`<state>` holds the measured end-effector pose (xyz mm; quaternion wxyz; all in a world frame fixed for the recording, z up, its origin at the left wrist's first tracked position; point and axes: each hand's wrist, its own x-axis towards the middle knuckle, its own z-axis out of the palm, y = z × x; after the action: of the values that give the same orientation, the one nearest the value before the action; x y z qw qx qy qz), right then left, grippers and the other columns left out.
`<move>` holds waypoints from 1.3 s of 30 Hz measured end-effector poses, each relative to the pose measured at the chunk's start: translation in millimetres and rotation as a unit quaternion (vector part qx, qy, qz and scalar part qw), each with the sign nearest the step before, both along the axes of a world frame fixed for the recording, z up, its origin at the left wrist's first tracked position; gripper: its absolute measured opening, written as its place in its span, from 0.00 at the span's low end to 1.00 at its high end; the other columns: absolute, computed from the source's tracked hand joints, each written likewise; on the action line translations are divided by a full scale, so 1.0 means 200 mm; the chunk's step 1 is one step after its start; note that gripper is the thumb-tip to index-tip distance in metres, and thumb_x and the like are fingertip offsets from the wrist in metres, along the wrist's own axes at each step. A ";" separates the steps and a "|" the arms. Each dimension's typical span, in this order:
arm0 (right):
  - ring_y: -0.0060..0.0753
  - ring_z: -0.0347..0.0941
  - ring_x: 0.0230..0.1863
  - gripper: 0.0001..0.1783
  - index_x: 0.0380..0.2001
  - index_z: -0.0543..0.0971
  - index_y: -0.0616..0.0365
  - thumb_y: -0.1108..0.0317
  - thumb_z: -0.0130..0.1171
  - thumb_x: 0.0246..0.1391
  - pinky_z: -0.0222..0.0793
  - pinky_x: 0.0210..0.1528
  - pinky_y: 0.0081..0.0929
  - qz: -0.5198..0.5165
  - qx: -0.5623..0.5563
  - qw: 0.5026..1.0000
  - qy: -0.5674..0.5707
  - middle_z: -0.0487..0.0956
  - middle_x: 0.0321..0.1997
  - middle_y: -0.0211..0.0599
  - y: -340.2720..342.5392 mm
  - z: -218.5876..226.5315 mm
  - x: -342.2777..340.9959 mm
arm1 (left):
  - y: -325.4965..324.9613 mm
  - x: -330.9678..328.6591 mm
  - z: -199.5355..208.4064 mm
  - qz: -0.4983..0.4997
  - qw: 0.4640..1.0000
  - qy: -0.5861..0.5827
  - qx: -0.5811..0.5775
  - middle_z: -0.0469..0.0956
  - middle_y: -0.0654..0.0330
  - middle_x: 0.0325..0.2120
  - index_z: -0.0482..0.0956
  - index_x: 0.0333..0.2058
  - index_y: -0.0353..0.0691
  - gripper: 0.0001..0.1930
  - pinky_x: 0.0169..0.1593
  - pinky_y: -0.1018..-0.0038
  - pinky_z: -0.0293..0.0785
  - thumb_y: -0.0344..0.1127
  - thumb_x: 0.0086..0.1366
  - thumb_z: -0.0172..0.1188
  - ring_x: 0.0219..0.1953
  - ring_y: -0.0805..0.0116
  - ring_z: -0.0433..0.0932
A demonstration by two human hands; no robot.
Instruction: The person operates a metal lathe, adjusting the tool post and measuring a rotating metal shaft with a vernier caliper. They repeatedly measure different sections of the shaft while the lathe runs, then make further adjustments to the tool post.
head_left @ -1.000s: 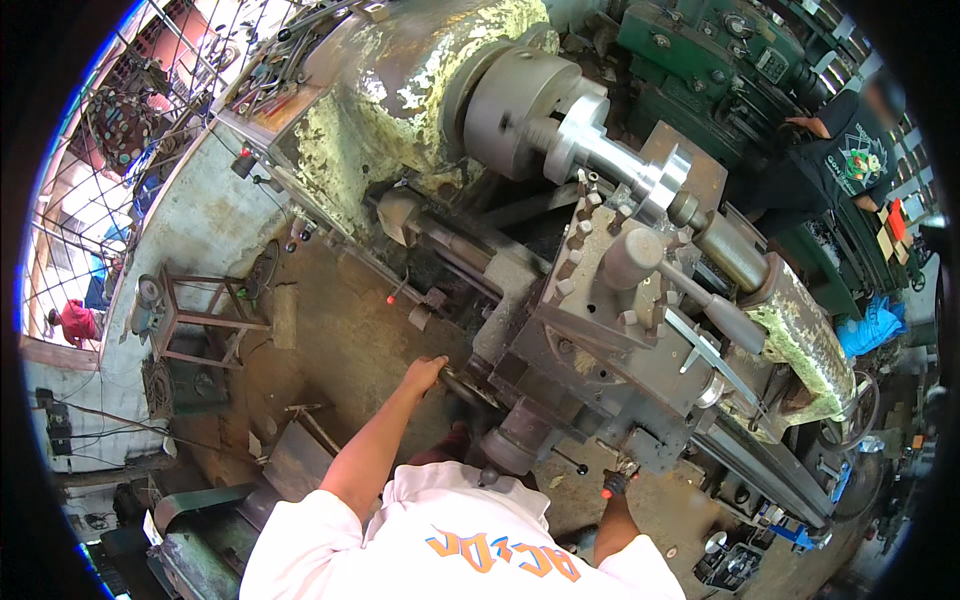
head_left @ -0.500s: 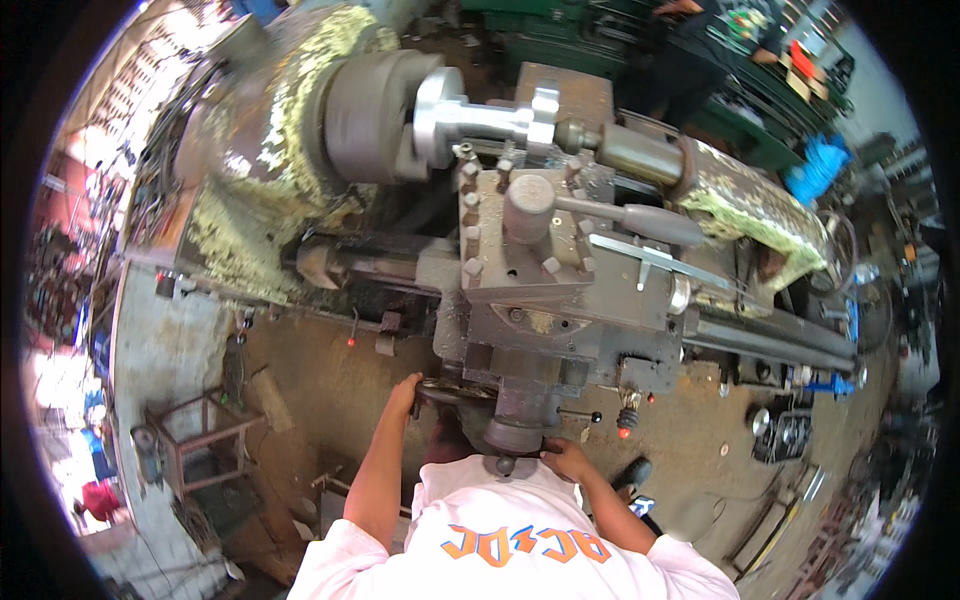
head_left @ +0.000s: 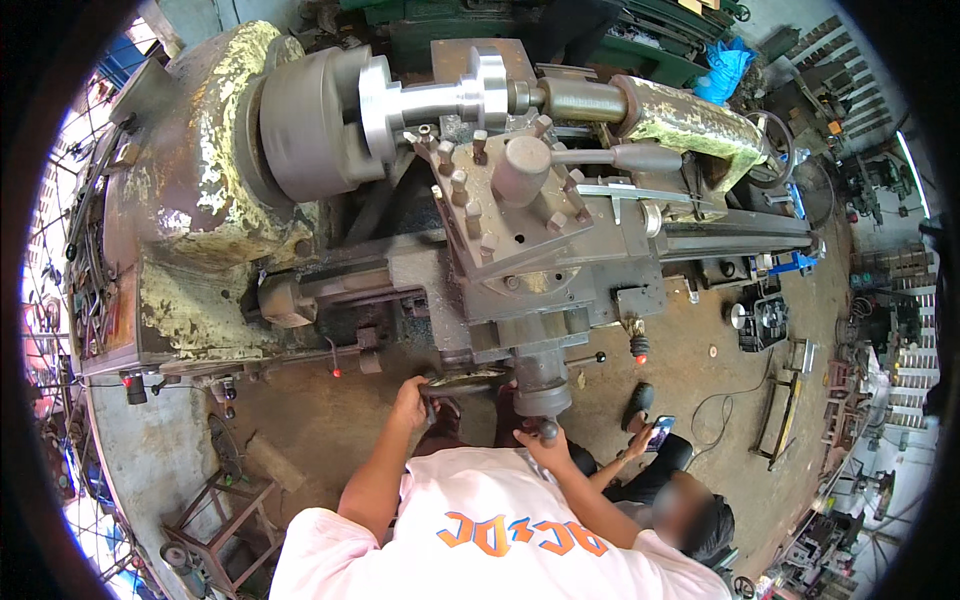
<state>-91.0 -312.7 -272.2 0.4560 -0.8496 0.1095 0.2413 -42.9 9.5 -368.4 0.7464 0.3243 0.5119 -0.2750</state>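
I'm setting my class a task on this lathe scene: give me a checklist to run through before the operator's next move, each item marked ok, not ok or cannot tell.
1. Left hand on the handwheel: ok.
2. Right hand firmly around the ball-ended crank: cannot tell; it is there, but its grip is partly hidden.
3. Shiny workpiece set between chuck and tailstock: ok.
4. Chuck stopped: cannot tell for sure; its blurred surface suggests turning.
5. Caliper put away: not ok; it lies right of the tool post.
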 end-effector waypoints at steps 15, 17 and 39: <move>0.19 0.66 0.17 0.07 0.30 0.79 0.58 0.70 0.66 0.59 0.58 0.19 0.24 -0.084 0.212 0.938 0.261 0.74 0.19 0.23 -0.16 0.43 0.09 | 0.00 -0.02 -0.03 -0.023 1.000 0.009 0.008 0.73 0.58 0.19 0.74 0.32 0.42 0.15 0.31 0.58 0.72 0.49 0.64 0.55 0.18 0.62 0.69; 0.17 0.63 0.16 0.06 0.32 0.78 0.58 0.72 0.66 0.59 0.52 0.16 0.23 -0.061 0.153 0.964 0.209 0.71 0.18 0.21 -0.26 0.36 0.12 | -0.01 -0.02 -0.03 -0.006 0.998 0.039 0.055 0.77 0.56 0.22 0.76 0.32 0.40 0.15 0.27 0.62 0.74 0.48 0.64 0.56 0.18 0.60 0.71; 0.17 0.68 0.21 0.12 0.32 0.85 0.58 0.67 0.56 0.66 0.64 0.24 0.24 0.068 0.134 0.938 0.312 0.75 0.19 0.23 0.02 0.27 0.02 | -0.06 -0.05 0.04 0.051 0.996 0.025 0.061 0.79 0.56 0.22 0.78 0.36 0.39 0.14 0.24 0.66 0.73 0.44 0.73 0.53 0.19 0.62 0.75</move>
<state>-87.9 -307.9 -219.2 0.4910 -0.6679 0.1551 0.5374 -52.4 -3.1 -360.0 0.7253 0.3359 0.5622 -0.2123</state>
